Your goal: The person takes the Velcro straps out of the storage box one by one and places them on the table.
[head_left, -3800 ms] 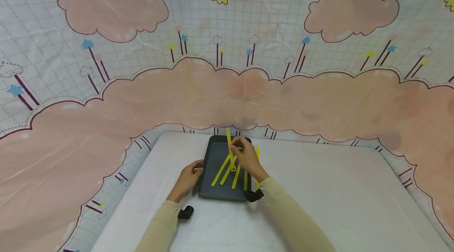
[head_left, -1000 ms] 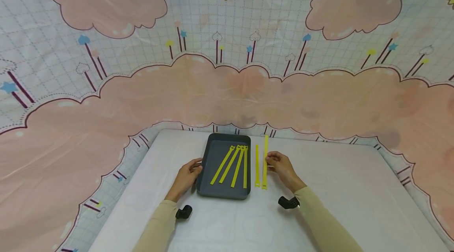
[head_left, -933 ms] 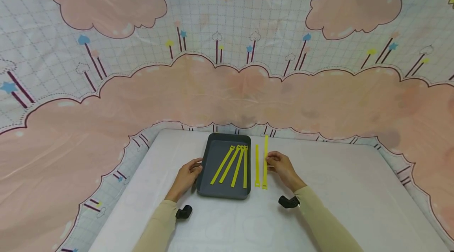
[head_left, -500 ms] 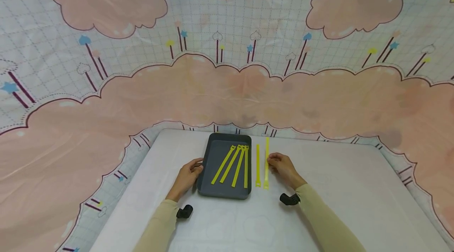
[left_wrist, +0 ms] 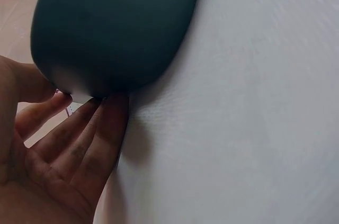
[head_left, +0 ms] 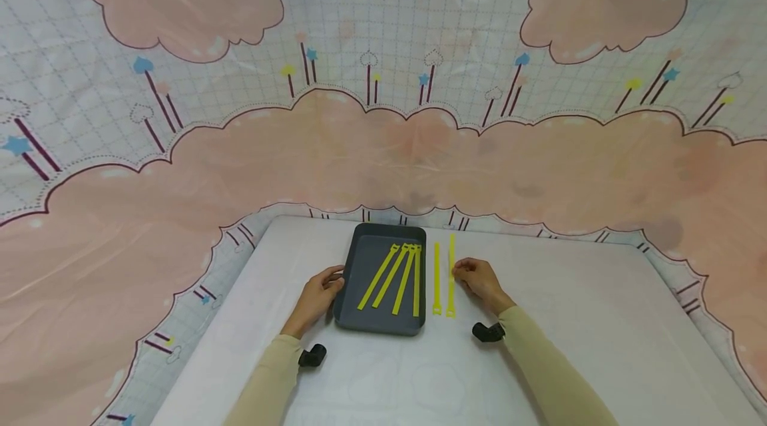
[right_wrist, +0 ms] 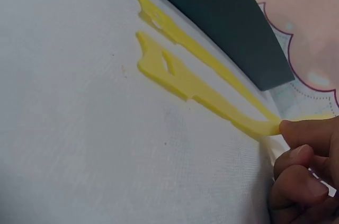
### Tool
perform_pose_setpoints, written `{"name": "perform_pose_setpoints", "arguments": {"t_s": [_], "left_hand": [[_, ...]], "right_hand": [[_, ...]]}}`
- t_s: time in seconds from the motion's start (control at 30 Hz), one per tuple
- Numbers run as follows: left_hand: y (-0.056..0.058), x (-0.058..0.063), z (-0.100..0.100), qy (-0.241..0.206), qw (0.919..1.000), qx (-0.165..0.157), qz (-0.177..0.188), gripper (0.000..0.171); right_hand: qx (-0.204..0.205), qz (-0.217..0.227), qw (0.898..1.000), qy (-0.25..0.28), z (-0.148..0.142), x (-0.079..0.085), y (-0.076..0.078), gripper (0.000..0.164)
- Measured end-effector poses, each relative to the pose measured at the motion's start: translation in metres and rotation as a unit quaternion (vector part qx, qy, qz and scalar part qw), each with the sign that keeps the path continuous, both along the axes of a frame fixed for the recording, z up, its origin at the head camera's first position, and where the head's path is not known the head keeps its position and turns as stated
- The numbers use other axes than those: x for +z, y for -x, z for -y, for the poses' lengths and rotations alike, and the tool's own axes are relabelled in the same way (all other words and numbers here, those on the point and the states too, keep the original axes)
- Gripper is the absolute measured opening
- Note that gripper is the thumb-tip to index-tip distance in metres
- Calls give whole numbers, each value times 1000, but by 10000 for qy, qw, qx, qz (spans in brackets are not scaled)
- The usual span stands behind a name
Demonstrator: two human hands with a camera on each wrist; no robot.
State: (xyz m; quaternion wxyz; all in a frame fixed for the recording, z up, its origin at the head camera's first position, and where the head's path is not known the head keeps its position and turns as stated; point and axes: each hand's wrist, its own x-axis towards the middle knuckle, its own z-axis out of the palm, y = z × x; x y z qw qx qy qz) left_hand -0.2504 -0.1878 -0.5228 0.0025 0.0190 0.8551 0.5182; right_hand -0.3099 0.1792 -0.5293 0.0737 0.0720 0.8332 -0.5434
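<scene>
Two yellow hook-and-loop cable ties lie side by side on the white table, right of a dark grey tray point(head_left: 359, 266). My right hand point(head_left: 481, 281) pinches the outer cable tie point(head_left: 451, 293) near its middle. In the right wrist view this tie bends upward at the thumb point(right_wrist: 304, 133), its slotted head low by the table. The inner cable tie point(head_left: 437, 279) lies between it and the tray. My left hand point(head_left: 313, 299) touches the tray's left side with extended fingertips, as the left wrist view also shows. Inside the tray, several more cable ties point(head_left: 375, 279) fan out, heads together at the far end.
The white tabletop point(head_left: 575, 333) stretches to both sides and toward me. A patterned cloth backdrop point(head_left: 407, 160) rises behind the table's far edge. Black wrist-worn cameras, left camera point(head_left: 313, 355) and right camera point(head_left: 488, 331), stick out beside the forearms.
My right hand has carried a cable tie from above the tray to the table on the right. In the last second that tie came slightly down and toward me. The left hand stayed at the tray.
</scene>
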Motion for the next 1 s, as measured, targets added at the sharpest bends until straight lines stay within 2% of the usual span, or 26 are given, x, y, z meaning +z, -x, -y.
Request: {"name": "perform_pose_setpoints", "arguments": {"t_s": [0.3, 0.5, 1.0], "left_hand": [[-1, -5, 0, -6, 10000, 13, 44, 42], [-1, 0, -1, -51, 10000, 0, -35, 42], [-1, -1, -1, -59, 10000, 48, -35, 41]], "right_hand": [[81, -43, 9969, -786, 2, 1, 0, 14], [38, -181, 9947, -1009, 4, 3, -1, 18], [-98, -152, 9997, -145, 4, 1, -7, 21]]}}
